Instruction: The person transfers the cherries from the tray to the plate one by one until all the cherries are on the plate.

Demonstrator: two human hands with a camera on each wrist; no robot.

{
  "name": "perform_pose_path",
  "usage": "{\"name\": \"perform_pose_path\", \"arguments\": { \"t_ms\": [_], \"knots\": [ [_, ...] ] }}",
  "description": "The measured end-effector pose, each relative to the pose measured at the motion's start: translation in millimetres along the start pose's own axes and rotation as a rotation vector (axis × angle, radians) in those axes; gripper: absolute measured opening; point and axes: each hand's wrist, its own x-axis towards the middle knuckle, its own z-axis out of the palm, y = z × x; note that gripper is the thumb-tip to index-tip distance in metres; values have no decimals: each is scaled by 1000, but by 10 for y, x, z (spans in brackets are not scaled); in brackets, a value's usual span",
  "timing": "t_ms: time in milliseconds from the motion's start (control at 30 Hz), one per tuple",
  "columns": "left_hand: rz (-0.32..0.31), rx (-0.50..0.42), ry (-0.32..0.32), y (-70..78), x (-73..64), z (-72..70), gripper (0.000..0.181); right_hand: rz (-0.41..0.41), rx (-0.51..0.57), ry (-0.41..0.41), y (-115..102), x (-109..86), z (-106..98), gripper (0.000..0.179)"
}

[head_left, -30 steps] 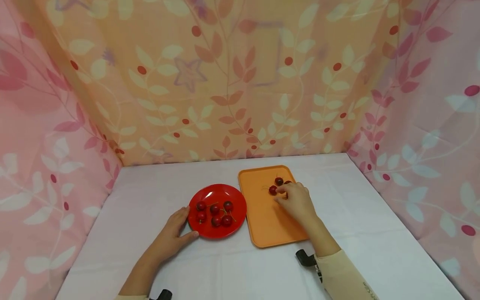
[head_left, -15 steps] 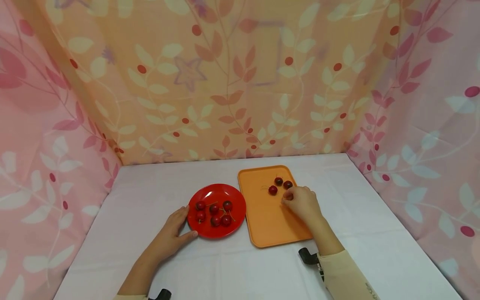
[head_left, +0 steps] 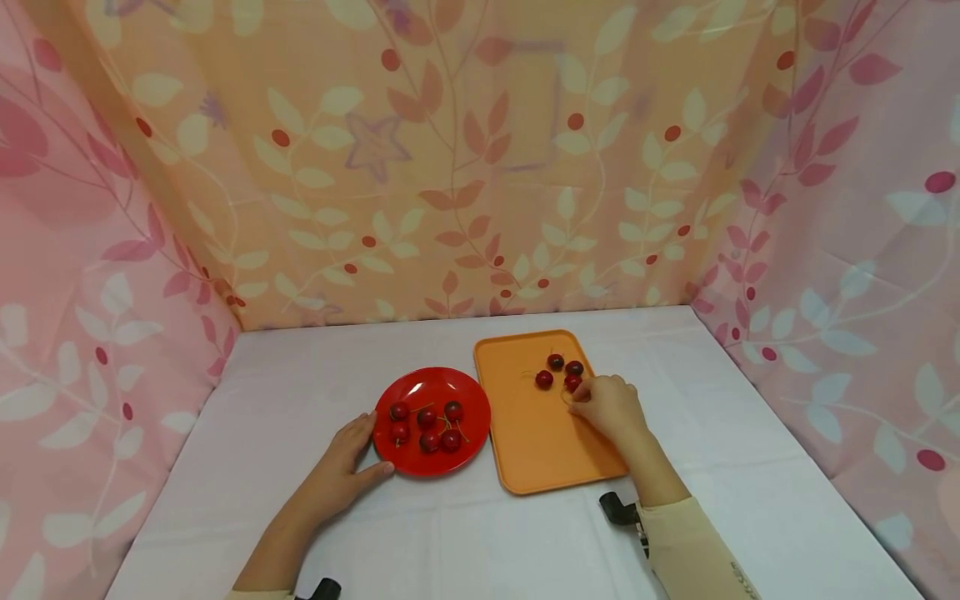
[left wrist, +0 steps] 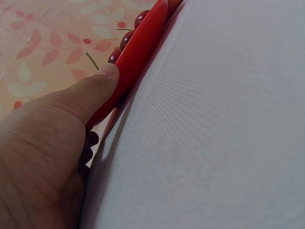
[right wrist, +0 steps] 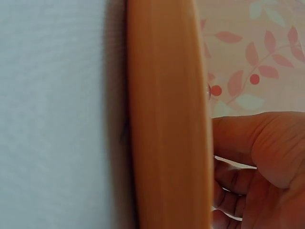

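Beside the red plate [head_left: 431,462], my left hand [head_left: 341,471] grips its left rim; in the left wrist view the thumb [left wrist: 107,76] lies on the rim. Several dark red cherries [head_left: 430,441] with thin stems lie on that plate. Over the right side of the orange tray [head_left: 528,450], my right hand [head_left: 611,408] has its thumb and fingers bent at a cherry [head_left: 572,383], seemingly pinching it; the fingertips partly cover it. Three more cherries sit close by, one [head_left: 543,380] to the left. In the right wrist view the tray's side hides the fingertips.
The plate and tray stand side by side on a white cloth-covered table [head_left: 450,542], nearly touching. A floral curtain [head_left: 465,167] hangs behind the table, and pink floral cloth [head_left: 90,317] borders both sides.
My right hand has drawn slightly right and toward me, uncovering the cherries behind it. The cherry at its fingertips shows more and sits slightly farther back. The left hand stays at the plate.
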Motion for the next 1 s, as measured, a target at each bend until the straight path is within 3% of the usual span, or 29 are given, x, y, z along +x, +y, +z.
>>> {"name": "perform_pose_path", "arguments": {
  "t_ms": [300,1000],
  "knots": [
    [-19,-4,-9,20,-1,-6,99,-10,23,-7,23,24,50,16],
    [27,0,7,16,-24,-4,96,-13,35,8,50,55,128,10]
  ]
}}
